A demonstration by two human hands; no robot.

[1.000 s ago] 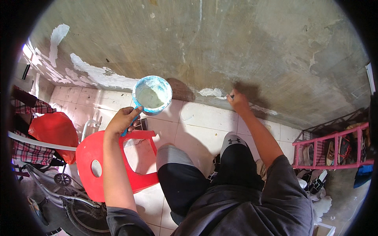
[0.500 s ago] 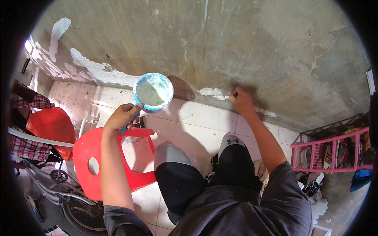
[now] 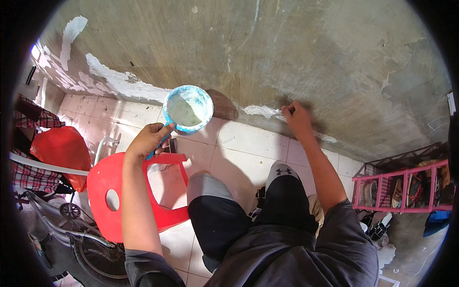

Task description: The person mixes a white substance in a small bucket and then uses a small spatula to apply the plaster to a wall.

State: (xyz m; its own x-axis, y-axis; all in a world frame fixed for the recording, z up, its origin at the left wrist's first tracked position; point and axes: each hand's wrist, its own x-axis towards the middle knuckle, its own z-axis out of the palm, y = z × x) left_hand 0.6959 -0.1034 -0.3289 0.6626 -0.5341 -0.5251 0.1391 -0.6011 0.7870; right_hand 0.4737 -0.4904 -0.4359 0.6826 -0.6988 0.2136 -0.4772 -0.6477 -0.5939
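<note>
My left hand (image 3: pixel 147 139) is closed round the handle of a blue dipper (image 3: pixel 189 129), holding it out close to the wall. Whitish paste (image 3: pixel 184 113) coats the dipper's inside and lies in its bottom. Against the grey wall (image 3: pixel 306 52), low down, my right hand (image 3: pixel 298 118) has its fingers bent and pinched together. Whatever they grip is hidden behind the fingers. Just left of the fingertips, a white smeared patch (image 3: pixel 260 111) sits on the wall near the floor.
A red plastic stool (image 3: pixel 104 210) stands under my left forearm. Beyond it are a red bag (image 3: pixel 62 150) and a bicycle (image 3: pixel 91 239). At the right stands a pink rack (image 3: pixel 404 186) holding shoes. White tiles (image 3: pixel 239 153) cover the floor.
My right hand has shifted slightly right and up along the wall, away from the white patch. The dipper in my left hand has moved a little up and right.
</note>
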